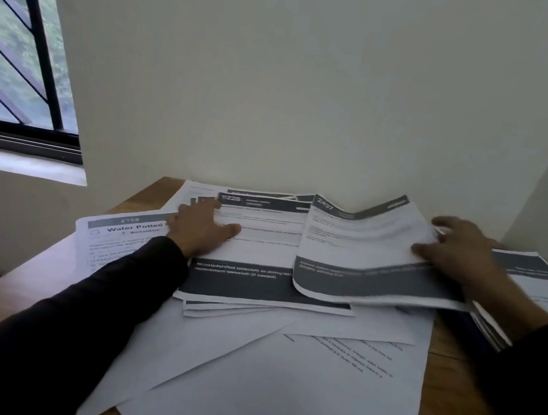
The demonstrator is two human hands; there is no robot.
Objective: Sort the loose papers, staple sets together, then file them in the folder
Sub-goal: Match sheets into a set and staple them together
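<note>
On the brown wooden worktop, pushed into a corner of pale walls, we have white printed sheets with dark grey header bands spread in loose overlapping layers. Our left hand lies spread and flat on the central stack of sheets headed "1225", fingers straight, pressing it down. Our right hand pinches the right edge of the curved sheet headed "2437", thumb on top and fingers underneath; the sheet arches up off the pile, its near edge lying over the central stack.

Step in hand, as we judge it: sorting, by lifting one sheet clear and matching it to its set. To do this well we keep the left palm firm so the stack under it does not slide, and we draw the lifted sheet sideways, not upward, so the ones below do not follow. We read the header number before setting it down. Edges should be squared before any stapling.

Other papers: a sheet headed "2759 Water Potted" lies at the left, partly under our left sleeve; plain white sheets fan toward the near edge; another printed sheet lies far right by the wall. No stapler or folder shows in view.

Room: a dark-framed barred window upper left, greenery outside; the light is dim.
</note>
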